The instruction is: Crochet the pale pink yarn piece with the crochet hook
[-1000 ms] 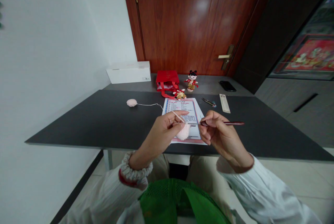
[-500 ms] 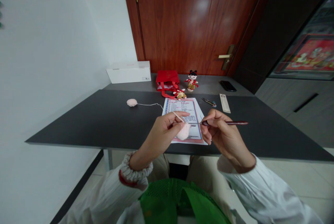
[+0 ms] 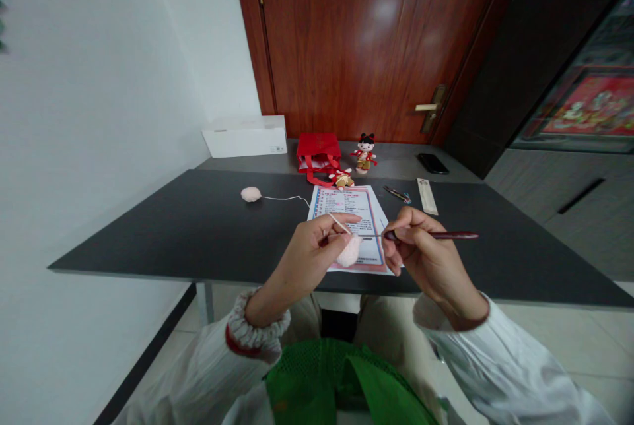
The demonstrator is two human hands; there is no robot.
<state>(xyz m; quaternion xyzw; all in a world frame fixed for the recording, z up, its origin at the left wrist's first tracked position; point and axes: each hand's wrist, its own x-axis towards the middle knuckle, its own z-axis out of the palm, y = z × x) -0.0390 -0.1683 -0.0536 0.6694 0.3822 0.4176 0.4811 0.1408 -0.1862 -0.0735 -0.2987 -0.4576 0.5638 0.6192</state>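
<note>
Pinching a pink knitted piece (image 3: 349,253) between thumb and fingers of the left hand (image 3: 311,244) and gripping a hook (image 3: 458,235) in the curled right hand (image 3: 421,240), over a printed sheet (image 3: 344,199) on the tabletop (image 3: 212,227), with a yarn ball (image 3: 251,195) off to the left and a red bag (image 3: 317,145) and standing doll (image 3: 365,156) farther back.

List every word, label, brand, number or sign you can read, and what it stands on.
None can be read.
Printed sheet: rows of print, too small and blurred.
White box: tiny marks near the front's lower right corner, too small.
Pale strip: faint marking, too blurred.
</note>
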